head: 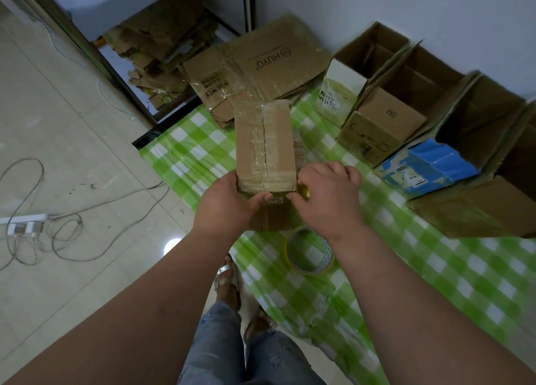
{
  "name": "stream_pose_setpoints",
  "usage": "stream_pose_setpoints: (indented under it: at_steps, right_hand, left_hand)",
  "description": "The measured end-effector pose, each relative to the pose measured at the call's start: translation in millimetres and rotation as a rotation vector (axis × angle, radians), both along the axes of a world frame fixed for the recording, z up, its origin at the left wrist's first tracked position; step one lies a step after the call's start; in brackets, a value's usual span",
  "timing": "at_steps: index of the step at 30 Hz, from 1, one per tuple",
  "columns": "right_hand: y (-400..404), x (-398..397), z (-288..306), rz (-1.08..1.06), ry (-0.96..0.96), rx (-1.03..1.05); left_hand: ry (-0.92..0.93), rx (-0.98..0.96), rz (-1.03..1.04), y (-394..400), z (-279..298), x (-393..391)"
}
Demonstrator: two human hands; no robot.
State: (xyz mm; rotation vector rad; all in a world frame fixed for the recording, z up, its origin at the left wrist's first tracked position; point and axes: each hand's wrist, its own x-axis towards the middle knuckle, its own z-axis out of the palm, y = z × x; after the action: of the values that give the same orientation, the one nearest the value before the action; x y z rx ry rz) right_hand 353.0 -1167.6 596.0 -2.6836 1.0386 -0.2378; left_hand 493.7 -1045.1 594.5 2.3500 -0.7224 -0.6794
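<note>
Taped box (265, 141) sits on the green checked tablecloth (435, 283), near the table's left edge. Left hand (229, 199) grips its near end, thumb across the front. Right hand (327, 193) has its fingers curled on the near right corner. Tape roll (309, 251) lies flat just by the right wrist. Open cartons (385, 118) line the white wall and flattened cardboard (269, 63) is piled at the back. A power strip (26, 223) and cables lie on the tiled floor (72, 123).
</note>
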Motion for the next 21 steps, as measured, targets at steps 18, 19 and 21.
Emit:
stream_pose_setpoints:
  at_steps: [18,19,21]
  right_hand:
    - [-22,-21,13,-0.055,0.103,0.305]
    - [-20,-21,16,-0.052,0.071,0.325]
    - [-14,-21,22,-0.059,0.003,0.368]
  left_hand:
    - [0.015,-0.089,-0.022,9,-4,1]
    - [0.009,-0.097,-0.024,9,-2,3]
    - [-0.006,-0.111,-0.033,9,3,7]
